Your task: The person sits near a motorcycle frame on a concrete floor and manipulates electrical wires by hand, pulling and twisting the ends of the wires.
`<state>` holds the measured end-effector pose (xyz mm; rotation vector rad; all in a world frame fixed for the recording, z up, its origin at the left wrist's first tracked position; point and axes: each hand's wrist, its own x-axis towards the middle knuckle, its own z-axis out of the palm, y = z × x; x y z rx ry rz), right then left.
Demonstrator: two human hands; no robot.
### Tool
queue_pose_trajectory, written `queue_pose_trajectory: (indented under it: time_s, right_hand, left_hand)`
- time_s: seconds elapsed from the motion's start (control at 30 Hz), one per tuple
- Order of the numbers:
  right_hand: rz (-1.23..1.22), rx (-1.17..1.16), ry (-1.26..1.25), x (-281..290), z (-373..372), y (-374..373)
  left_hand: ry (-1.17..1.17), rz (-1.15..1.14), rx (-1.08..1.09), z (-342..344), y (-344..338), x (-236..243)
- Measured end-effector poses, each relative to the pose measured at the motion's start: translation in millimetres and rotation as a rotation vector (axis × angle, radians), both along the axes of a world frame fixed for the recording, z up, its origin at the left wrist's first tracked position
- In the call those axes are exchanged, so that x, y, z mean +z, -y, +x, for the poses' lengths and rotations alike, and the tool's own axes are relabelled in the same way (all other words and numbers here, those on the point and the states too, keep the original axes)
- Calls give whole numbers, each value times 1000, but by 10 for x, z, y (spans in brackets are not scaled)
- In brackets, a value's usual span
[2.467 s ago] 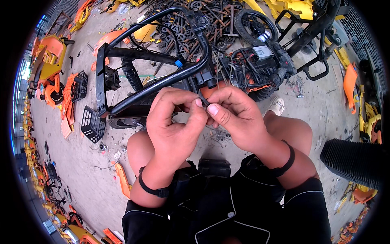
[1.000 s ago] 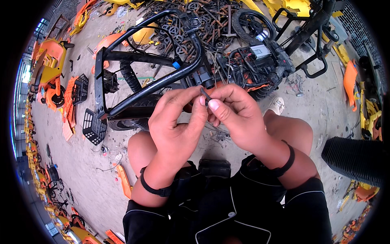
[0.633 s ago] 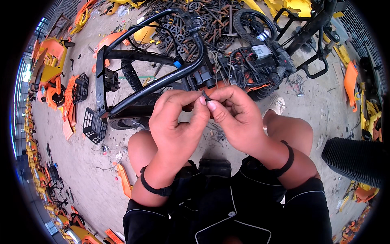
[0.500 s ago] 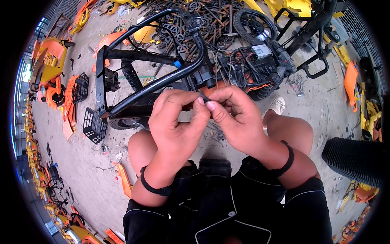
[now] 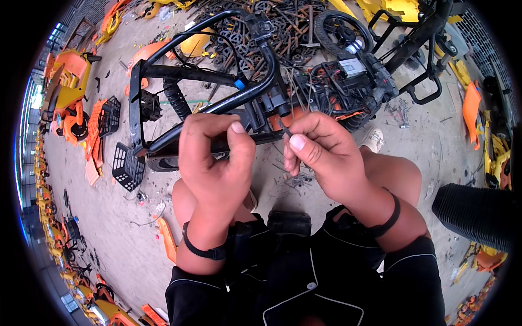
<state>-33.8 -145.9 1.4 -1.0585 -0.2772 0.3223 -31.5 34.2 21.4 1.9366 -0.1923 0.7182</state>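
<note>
My right hand (image 5: 326,149) pinches a small dark strip-like piece (image 5: 285,129) between thumb and forefinger; its exact kind is too small to tell. To its left, my left hand (image 5: 212,155) is raised with thumb and forefinger bent together, and whether anything sits between them cannot be made out. Beyond both hands lies a stripped black tubular vehicle frame (image 5: 209,115), with cables and a blue connector (image 5: 240,84) on it. Wiring and a silver box (image 5: 352,67) show on its right part. The hands are apart from each other and above the frame.
Behind the frame is a heap of rusty metal parts (image 5: 283,35) beside a loose wheel (image 5: 342,35). Black baskets (image 5: 128,167) and orange panels (image 5: 93,138) lie at the left. A ribbed black object (image 5: 472,214) stands at the right, with yellow and orange panels beyond.
My hands were together at the small dark piece and have now come apart. The left has moved left; the piece stays in my right fingers.
</note>
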Motion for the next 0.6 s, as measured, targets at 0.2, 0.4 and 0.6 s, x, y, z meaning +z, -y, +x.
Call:
queue_pose_trajectory:
  time_s: [0.2,0.4,0.6]
  right_hand:
    - [84,12,-86,0,37,10]
    - [91,12,-95,-13,46,13]
    - [114,-4,-124,-3,47,-31]
  left_hand:
    - [-46,82,-196,-45,13,-32]
    - [-157,130,-243,-68,43,4]
    - [-211,21,-254,-40,76,-2]
